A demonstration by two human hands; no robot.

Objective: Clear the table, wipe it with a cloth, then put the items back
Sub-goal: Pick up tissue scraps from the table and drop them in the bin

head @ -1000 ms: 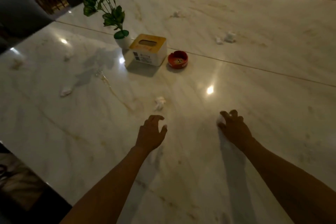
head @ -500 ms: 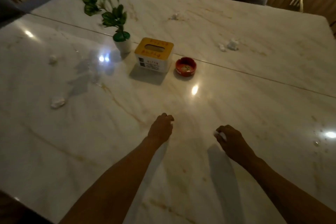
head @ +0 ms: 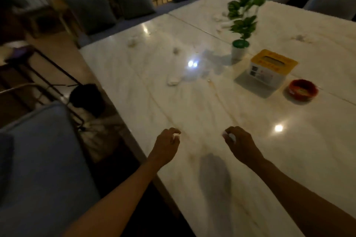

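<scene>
My left hand (head: 167, 144) hovers over the near left part of the white marble table (head: 212, 113), fingers curled around a small crumpled tissue. My right hand (head: 238, 143) is closed on another white tissue scrap, which shows at its fingertips. A yellow-topped tissue box (head: 268, 68), a red ashtray (head: 302, 89) and a small potted plant (head: 240, 50) stand together at the right. More crumpled tissues lie on the table: one (head: 173, 81) mid-left, one (head: 133, 41) near the far left edge, others farther back.
A blue cushioned seat (head: 38, 159) stands to my near left. A dark bag or bin (head: 86, 98) sits on the floor beside the table's left edge. Cushioned chairs (head: 107, 4) line the far side. Bright light reflections dot the marble.
The view has swung left, showing the table's left edge and floor. Both hands, closed on tissue scraps, have moved together toward the left side of the table.
</scene>
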